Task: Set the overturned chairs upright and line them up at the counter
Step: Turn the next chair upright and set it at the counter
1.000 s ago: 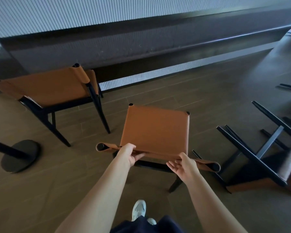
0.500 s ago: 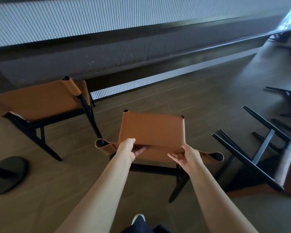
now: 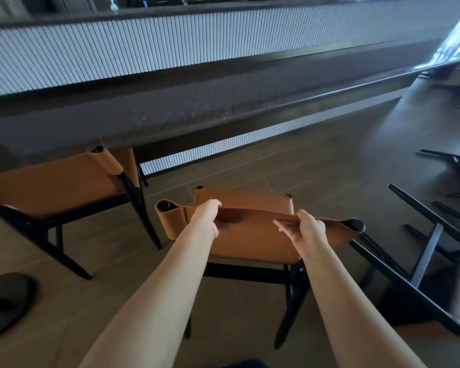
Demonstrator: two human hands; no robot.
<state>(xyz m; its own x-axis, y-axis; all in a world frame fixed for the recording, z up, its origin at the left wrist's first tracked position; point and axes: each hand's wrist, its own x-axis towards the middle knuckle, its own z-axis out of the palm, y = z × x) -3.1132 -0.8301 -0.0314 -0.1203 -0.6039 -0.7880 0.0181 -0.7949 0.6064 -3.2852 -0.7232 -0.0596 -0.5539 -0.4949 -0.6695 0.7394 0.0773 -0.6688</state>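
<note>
An upright tan leather chair (image 3: pixel 252 243) with black legs stands in front of me, its seat toward the counter (image 3: pixel 170 107). My left hand (image 3: pixel 206 220) grips the top edge of its backrest left of centre. My right hand (image 3: pixel 304 228) holds the same edge right of centre, fingers curled over the leather. A second tan chair (image 3: pixel 56 187) stands upright at the left, tucked against the counter. An overturned chair (image 3: pixel 430 261) lies at the right with its black legs up.
A dark round pedestal base (image 3: pixel 3 298) sits on the floor at the far left. More black chair legs (image 3: pixel 452 160) show at the far right edge. Open wood floor (image 3: pixel 316 166) lies between the held chair and the counter.
The chair I hold has moved forward toward the counter with both hands on its backrest. The view has tilted up, showing more of the counter.
</note>
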